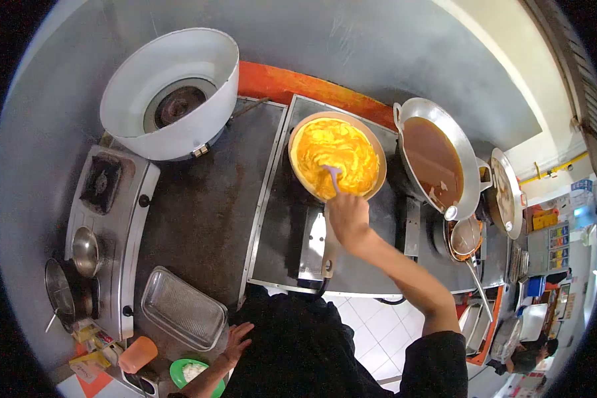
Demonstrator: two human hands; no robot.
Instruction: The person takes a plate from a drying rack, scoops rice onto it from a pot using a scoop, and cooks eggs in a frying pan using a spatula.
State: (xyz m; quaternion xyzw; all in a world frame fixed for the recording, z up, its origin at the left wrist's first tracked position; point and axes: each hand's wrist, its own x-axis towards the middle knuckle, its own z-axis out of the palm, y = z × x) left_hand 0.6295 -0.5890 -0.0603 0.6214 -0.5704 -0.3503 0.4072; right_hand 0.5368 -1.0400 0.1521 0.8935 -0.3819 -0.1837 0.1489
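1. The spatula [331, 178] lies in the yellow egg [335, 156] inside the pan [297, 174] – its long axis runs from the hand up into the egg.
2. The right hand [347, 215] has its fingers clenched around the spatula handle.
3. The pan handle [329, 255] points toward the person.
4. The left hand [237, 335], fingers released and spread, rests on the tabletop [199, 219] beside a metal tray [182, 306].

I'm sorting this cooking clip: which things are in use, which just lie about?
In use: right hand, spatula, pan of yellow egg.
Lying about: wok of brown sauce, big white burner shield, metal tray, green bowl, left hand resting beside the tray.
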